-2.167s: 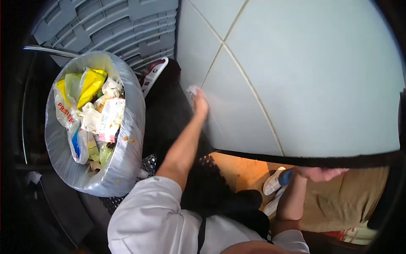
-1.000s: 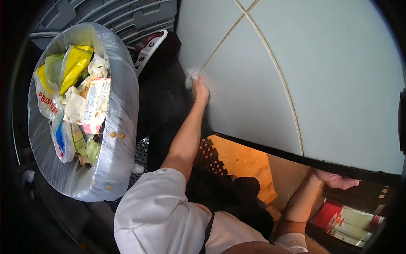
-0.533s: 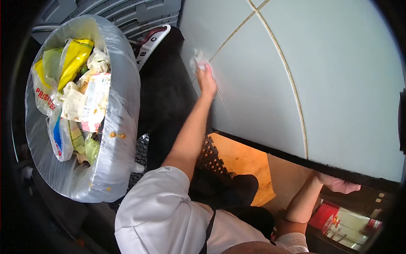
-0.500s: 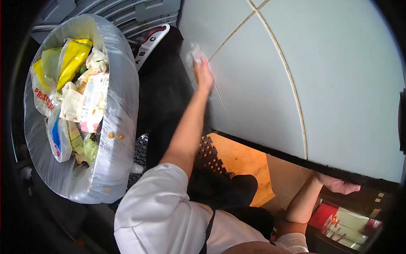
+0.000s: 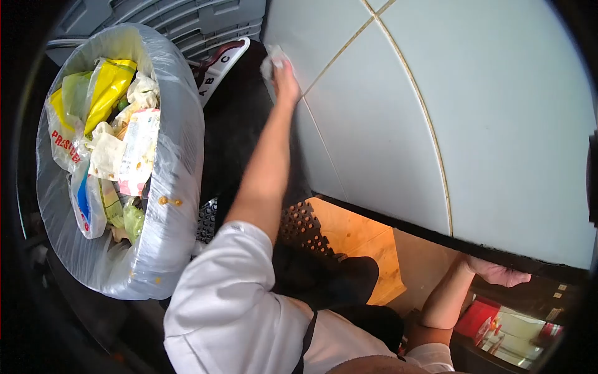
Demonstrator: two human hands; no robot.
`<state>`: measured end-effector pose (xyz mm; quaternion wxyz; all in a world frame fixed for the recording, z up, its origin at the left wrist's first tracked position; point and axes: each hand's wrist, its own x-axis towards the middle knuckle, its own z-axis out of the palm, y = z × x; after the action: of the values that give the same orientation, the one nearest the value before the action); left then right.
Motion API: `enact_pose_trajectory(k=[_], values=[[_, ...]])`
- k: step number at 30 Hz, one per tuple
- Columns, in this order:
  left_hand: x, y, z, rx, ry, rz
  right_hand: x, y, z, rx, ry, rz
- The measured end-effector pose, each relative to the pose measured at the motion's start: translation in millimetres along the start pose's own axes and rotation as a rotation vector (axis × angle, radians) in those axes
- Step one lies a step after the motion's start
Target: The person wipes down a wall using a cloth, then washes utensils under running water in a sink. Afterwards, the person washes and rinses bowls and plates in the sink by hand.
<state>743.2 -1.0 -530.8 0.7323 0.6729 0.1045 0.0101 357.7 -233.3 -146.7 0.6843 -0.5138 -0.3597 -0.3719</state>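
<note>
My left hand (image 5: 286,84) is closed on a crumpled white cloth or wipe (image 5: 274,57), pressed near the far left edge of a pale tiled countertop (image 5: 498,124). The arm stretches across, just left of the tile. At the lower right, my right hand (image 5: 498,275) is at the counter's dark front edge (image 5: 405,222), its fingers curled and touching it. Part of that hand is hidden by the edge.
To the left stands a bin with a clear plastic liner (image 5: 180,124), full of wrappers and used paper. A white strip lettered A B C (image 5: 224,65) and a grey plastic crate (image 5: 218,22) are behind it. Black perforated matting (image 5: 299,224) lies below.
My left hand has slid up and to the left along the tile with the white cloth, toward the countertop's far left edge. My right hand has stayed in place.
</note>
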Motion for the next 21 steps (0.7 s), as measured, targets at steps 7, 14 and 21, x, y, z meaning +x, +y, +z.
enact_pose_trajectory(k=[7, 14, 21], values=[[9, -94, -10, -0.208, -0.031, -0.397, 3, 9, 9, -0.038, -0.008, -0.06], [-190, -43, 26, -0.13, -0.004, -0.177, 4, 11, 27, 0.219, 0.023, 0.178], [-95, 68, 10, -0.094, -0.027, 0.142, 0, 19, 27, 0.187, 0.063, 0.106]])
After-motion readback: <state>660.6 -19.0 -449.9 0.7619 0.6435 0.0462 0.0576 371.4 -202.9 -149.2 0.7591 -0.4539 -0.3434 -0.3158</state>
